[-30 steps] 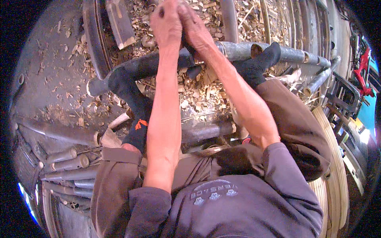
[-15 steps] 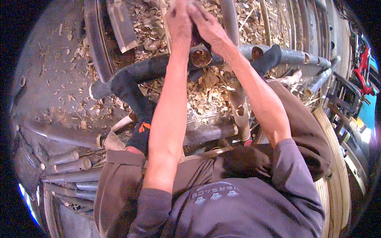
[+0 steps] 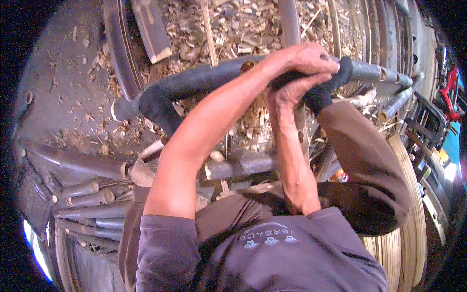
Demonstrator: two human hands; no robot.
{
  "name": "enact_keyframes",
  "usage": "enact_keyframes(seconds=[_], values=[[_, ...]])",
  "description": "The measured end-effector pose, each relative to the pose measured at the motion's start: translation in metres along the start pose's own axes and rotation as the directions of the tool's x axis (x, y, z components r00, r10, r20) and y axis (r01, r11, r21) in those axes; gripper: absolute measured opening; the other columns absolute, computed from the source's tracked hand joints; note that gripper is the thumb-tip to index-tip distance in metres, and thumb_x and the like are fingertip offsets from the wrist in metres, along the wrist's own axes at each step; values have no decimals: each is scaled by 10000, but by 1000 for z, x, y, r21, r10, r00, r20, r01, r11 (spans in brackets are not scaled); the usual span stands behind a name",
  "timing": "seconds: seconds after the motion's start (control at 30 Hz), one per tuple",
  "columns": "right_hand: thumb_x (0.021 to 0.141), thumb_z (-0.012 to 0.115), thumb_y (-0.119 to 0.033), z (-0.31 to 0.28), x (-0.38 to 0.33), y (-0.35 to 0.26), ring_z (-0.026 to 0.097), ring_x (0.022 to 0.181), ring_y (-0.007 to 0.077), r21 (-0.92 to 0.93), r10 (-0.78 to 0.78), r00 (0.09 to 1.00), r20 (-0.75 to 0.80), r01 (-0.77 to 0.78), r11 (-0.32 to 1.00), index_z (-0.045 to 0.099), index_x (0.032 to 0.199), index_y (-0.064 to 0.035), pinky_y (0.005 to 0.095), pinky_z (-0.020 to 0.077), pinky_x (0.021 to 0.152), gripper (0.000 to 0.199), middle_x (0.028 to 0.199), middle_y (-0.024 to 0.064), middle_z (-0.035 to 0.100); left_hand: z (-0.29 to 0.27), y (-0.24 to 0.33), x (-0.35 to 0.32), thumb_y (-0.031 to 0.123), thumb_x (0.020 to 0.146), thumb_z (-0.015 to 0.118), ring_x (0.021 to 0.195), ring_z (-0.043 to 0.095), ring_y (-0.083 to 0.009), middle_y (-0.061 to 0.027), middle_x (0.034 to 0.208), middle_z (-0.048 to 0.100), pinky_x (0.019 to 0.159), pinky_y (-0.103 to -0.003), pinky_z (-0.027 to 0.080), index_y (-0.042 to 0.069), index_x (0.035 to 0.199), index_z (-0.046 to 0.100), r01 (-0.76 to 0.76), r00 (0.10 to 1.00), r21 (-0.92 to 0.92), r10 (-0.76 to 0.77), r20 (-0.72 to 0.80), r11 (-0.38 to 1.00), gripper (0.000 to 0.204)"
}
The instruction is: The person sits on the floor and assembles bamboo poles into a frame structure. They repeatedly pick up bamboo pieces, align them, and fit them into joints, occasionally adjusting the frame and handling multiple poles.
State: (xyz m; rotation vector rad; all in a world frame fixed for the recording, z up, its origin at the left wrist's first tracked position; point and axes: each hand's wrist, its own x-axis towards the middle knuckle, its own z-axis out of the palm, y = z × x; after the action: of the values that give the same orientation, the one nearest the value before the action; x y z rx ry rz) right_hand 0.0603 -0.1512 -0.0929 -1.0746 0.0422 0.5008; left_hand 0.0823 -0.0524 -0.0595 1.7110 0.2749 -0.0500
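Note:
My left hand [image 3: 310, 57] reaches across to the right, above a dark bamboo pole [image 3: 204, 79] lying crosswise on the ground. Its fingers are bent and pressed together. Just below it, nearer my body, is my right hand [image 3: 292, 92], closed with its fingers pointing the same way. A dark strip shows between the two hands; whether it is a held thing or shadow I cannot make out. Both hands are beside my right foot in a dark sock [image 3: 344, 73], which rests against the pole. My left foot [image 3: 155, 104] is against the pole's left part.
Wood shavings [image 3: 243, 29] cover the ground beyond the pole. Split bamboo lengths [image 3: 152, 31] lie at the far side. Several bamboo pieces [image 3: 90, 199] are stacked at the left. Pale strips [image 3: 408, 214] curve along my right, near a red object [image 3: 450, 95].
Both hands have moved from far ahead, beyond the pole, back toward me and to the right. My right elbow has drawn in, and my left arm now slants across the pole.

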Motion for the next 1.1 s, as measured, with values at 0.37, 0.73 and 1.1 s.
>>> enact_keyframes(seconds=[0.37, 0.73, 1.1], values=[[932, 364, -650, 93, 44, 31, 538, 1073, 187, -364, 538, 771, 341, -419, 832, 500, 1304, -84, 307, 449, 901, 691, 1182, 63, 567, -75, -32, -48, 308, 905, 605, 804, 632, -203, -82, 907, 678, 709, -309, 504, 29, 1085, 654, -122, 658, -552, -349, -667, 825, 336], [985, 376, -533, 123, -12, -10, 477, 1166, 172, -838, 860, 2, 511, 225, 497, 493, 1347, -94, 306, 391, 1010, 581, 1288, 28, 545, 5, 4, -143, 395, 960, 531, 948, 547, -180, -99, 1053, 560, 843, -323, 464, -3, 1182, 479, -212, -482, -227, -303, -822, 951, 459], [977, 488, -426, 112, 27, 24, 523, 1164, 213, -710, 378, 695, 612, 271, 650, 508, 1314, 9, 329, 405, 994, 550, 1282, 173, 571, -67, -70, -86, 391, 954, 529, 831, 586, -165, -56, 913, 651, 754, -335, 494, 24, 1027, 649, -305, 283, -602, -533, -797, 738, 393]])
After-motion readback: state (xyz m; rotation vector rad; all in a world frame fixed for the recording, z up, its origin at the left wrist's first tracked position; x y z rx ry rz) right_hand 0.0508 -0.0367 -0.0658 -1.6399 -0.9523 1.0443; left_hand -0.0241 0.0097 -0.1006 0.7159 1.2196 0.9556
